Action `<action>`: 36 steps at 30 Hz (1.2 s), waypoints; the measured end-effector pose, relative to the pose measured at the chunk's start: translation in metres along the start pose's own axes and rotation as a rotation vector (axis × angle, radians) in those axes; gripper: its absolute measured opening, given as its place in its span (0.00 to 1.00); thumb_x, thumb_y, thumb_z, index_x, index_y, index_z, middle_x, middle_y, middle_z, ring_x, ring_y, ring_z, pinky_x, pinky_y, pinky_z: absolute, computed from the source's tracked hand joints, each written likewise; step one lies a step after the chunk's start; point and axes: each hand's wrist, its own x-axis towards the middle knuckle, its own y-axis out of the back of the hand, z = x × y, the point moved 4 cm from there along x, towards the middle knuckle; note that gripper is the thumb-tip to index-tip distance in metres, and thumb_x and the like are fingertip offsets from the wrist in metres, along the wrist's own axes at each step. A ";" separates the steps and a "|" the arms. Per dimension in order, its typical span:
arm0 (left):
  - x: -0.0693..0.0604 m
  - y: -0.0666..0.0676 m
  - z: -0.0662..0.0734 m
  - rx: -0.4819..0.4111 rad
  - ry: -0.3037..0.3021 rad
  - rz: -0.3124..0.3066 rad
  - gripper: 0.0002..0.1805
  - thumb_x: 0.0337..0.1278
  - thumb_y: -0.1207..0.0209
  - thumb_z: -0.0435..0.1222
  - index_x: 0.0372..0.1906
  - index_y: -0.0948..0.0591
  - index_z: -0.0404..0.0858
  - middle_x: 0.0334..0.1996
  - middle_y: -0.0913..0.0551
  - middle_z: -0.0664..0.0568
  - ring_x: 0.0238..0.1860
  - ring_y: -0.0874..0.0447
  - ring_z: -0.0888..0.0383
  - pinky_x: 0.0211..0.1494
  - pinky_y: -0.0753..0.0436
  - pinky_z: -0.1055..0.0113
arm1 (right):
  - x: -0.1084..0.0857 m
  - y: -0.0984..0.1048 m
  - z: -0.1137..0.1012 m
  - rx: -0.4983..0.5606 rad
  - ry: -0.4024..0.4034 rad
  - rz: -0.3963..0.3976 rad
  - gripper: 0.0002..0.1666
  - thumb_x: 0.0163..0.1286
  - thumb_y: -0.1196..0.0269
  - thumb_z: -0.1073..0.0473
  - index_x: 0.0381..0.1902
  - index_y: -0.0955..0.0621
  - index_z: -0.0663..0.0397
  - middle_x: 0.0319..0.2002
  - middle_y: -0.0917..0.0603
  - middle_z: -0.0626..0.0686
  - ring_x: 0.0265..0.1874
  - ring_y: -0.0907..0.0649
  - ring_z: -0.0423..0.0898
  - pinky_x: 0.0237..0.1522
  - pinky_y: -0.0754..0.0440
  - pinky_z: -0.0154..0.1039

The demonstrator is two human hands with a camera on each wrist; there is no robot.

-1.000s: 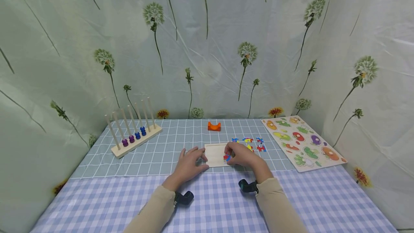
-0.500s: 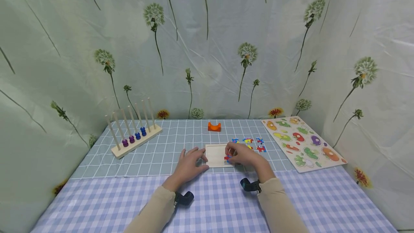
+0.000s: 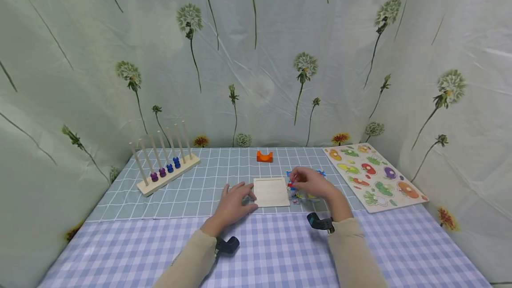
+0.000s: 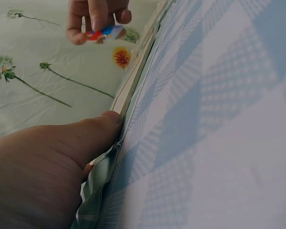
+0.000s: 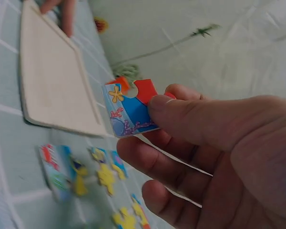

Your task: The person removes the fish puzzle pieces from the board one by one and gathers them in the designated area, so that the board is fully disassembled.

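Observation:
My right hand (image 3: 314, 186) pinches a jigsaw piece (image 5: 133, 112) between thumb and fingers, held up off the table to the right of a wooden puzzle tray (image 3: 272, 194). The piece is blue and red, with a yellow starfish and pink coral printed on it. My left hand (image 3: 234, 201) rests at the tray's left edge with its fingers spread. In the left wrist view the left thumb (image 4: 97, 136) touches the tray's edge. Several other jigsaw pieces (image 5: 105, 176) lie on the cloth beside the tray, partly hidden by my right hand in the head view.
At the left stands a wooden peg rack (image 3: 170, 176) with purple and blue beads. An orange arched block (image 3: 265, 156) sits at the back. A vegetable puzzle board (image 3: 376, 177) lies at the right. Flowered curtain surrounds the table.
My right hand has lifted the jigsaw piece away from the tray's lower right corner and moved it right, over the loose pieces. My left hand has stayed in place.

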 end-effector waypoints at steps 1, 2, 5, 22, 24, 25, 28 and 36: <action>0.000 0.000 0.000 -0.001 -0.002 0.000 0.09 0.55 0.30 0.47 0.37 0.18 0.52 0.69 0.24 0.51 0.74 0.33 0.43 0.75 0.53 0.28 | -0.001 0.004 0.002 0.007 -0.011 0.011 0.07 0.69 0.37 0.66 0.43 0.22 0.55 0.36 0.20 0.52 0.35 0.22 0.45 0.37 0.21 0.37; 0.000 0.000 0.000 -0.003 -0.004 0.001 0.09 0.55 0.30 0.47 0.37 0.18 0.52 0.68 0.24 0.51 0.74 0.33 0.43 0.75 0.53 0.28 | -0.003 0.007 0.003 0.013 -0.027 0.020 0.07 0.69 0.37 0.66 0.44 0.22 0.56 0.37 0.20 0.52 0.35 0.22 0.46 0.37 0.20 0.37; 0.000 0.001 0.000 -0.003 -0.010 0.003 0.09 0.55 0.30 0.47 0.37 0.18 0.52 0.68 0.23 0.50 0.73 0.32 0.42 0.75 0.53 0.28 | -0.007 0.018 0.008 0.024 -0.062 0.053 0.09 0.70 0.38 0.64 0.47 0.22 0.56 0.39 0.19 0.54 0.35 0.22 0.48 0.35 0.18 0.40; 0.001 -0.002 -0.002 -0.003 -0.007 0.004 0.09 0.55 0.30 0.48 0.36 0.18 0.53 0.69 0.24 0.50 0.74 0.33 0.42 0.75 0.52 0.29 | -0.028 0.052 0.040 -0.005 -0.127 0.120 0.12 0.73 0.42 0.64 0.52 0.21 0.61 0.39 0.20 0.57 0.34 0.23 0.48 0.32 0.20 0.39; 0.001 -0.001 -0.002 -0.001 -0.007 0.004 0.09 0.55 0.30 0.48 0.36 0.18 0.53 0.69 0.24 0.50 0.74 0.33 0.42 0.75 0.52 0.29 | -0.029 0.053 0.042 -0.018 -0.133 0.116 0.12 0.73 0.42 0.64 0.51 0.21 0.61 0.38 0.20 0.56 0.34 0.24 0.47 0.31 0.21 0.39; 0.001 -0.002 -0.002 0.001 -0.006 0.003 0.09 0.55 0.30 0.48 0.36 0.18 0.53 0.69 0.24 0.50 0.74 0.33 0.42 0.75 0.52 0.29 | -0.031 0.053 0.043 -0.021 -0.138 0.114 0.11 0.73 0.42 0.64 0.51 0.20 0.61 0.37 0.21 0.56 0.34 0.24 0.47 0.30 0.22 0.39; 0.001 -0.002 -0.002 0.005 -0.003 0.000 0.09 0.55 0.30 0.48 0.37 0.18 0.53 0.69 0.24 0.51 0.74 0.33 0.43 0.75 0.52 0.29 | -0.035 0.055 0.047 -0.026 -0.172 0.110 0.10 0.72 0.41 0.64 0.48 0.19 0.60 0.35 0.21 0.55 0.32 0.25 0.47 0.30 0.24 0.37; 0.001 -0.001 -0.001 0.003 0.004 -0.003 0.09 0.55 0.30 0.48 0.37 0.18 0.53 0.69 0.24 0.50 0.74 0.33 0.42 0.75 0.52 0.28 | -0.045 0.055 0.060 -0.088 -0.280 0.065 0.11 0.69 0.39 0.63 0.48 0.17 0.57 0.34 0.21 0.53 0.32 0.26 0.46 0.32 0.28 0.37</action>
